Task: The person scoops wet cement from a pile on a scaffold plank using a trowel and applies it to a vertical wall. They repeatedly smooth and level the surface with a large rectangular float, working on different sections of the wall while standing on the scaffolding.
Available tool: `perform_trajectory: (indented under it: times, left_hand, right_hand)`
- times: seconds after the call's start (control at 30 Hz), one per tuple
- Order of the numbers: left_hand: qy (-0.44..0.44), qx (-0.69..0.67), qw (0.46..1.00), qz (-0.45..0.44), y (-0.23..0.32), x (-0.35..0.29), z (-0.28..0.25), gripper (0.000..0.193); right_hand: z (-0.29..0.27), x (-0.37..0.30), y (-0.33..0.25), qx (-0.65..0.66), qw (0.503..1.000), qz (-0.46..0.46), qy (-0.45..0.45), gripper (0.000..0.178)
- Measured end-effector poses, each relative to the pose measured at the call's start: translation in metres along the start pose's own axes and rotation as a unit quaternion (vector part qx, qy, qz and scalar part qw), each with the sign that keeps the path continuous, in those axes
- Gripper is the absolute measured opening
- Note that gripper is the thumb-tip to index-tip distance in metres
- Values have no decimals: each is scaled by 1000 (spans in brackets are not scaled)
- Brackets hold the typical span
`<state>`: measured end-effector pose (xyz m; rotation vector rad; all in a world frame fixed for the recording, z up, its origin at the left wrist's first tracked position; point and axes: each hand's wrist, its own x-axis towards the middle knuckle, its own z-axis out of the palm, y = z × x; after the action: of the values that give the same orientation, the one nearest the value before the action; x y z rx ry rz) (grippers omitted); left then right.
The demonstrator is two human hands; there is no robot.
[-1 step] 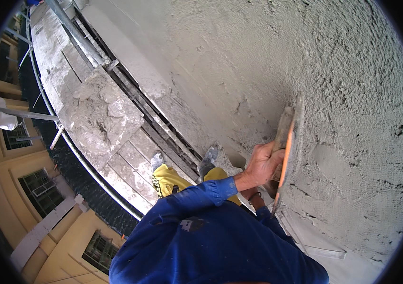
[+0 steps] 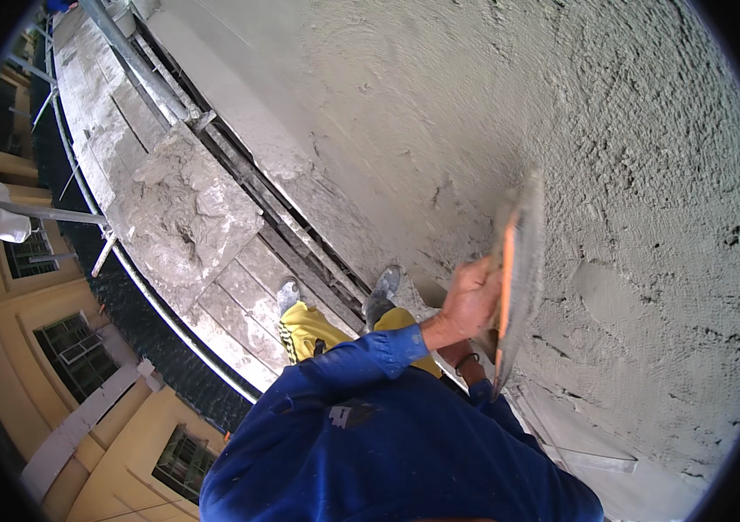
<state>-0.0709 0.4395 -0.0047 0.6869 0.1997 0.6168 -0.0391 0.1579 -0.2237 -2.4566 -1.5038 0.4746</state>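
Against the grey plastered wall (image 2: 640, 217) is a long plastering float (image 2: 520, 270) with an orange strip along it, slightly blurred by motion. My left hand (image 2: 466, 304) is closed around the back of the float near its middle. Just below, my right hand (image 2: 455, 351), with a dark band at the wrist, is also at the float's back. Its fingers are largely hidden by my left hand and the float, but it appears closed on the grip. Wet plaster looks smoother left of the float and rougher to its right.
My feet (image 2: 287, 294) stand on scaffold boards (image 2: 240, 287) beside a gap along the wall. A mound of wet mortar (image 2: 183, 204) lies ahead on a board. Metal scaffold tubes (image 2: 131, 56) run along the boards. A white bag (image 2: 0, 217) hangs at the left, before a yellow building (image 2: 5, 326).
The float has shifted a little left and toward me, turning so that more of its grey face shows. My left hand has moved left with it; my feet have stayed put.
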Motion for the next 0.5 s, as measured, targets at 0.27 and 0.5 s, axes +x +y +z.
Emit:
perform_trajectory:
  times: [0.27, 0.5]
  left_hand:
    - [200, -94, 966, -135, -88, 8, -194, 29]
    - [309, -123, 927, -176, -132, 76, -153, 61]
  right_hand:
    - [-38, -8, -64, 165, 917, 329, -152, 51]
    - [-32, -33, -46, 174, 906, 345, -173, 56]
